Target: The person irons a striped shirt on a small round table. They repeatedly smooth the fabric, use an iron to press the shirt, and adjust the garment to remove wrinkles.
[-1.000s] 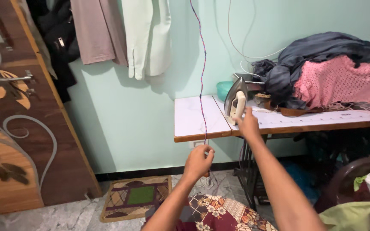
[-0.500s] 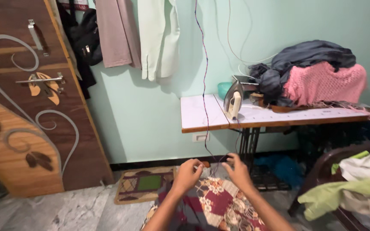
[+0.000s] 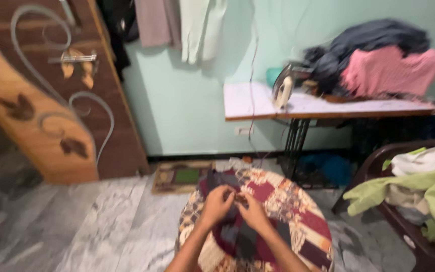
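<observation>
I bring my left hand and right hand together, fingers pinched on what seems the thin cord, above the patchwork cushion; blur hides the grip, so I'd work slowly.

A: What of the person's body appears in the head view?

B: Two forearms and two hands, entering from the lower edge: the left hand and the right hand.

A: What is worn?

B: No sleeve shows on either forearm; both are bare as far as the frame reaches. No ring, watch or bracelet can be made out (the picture is blurred, so small items cannot be told).

A: Any markings?

B: None can be told at this sharpness.
</observation>
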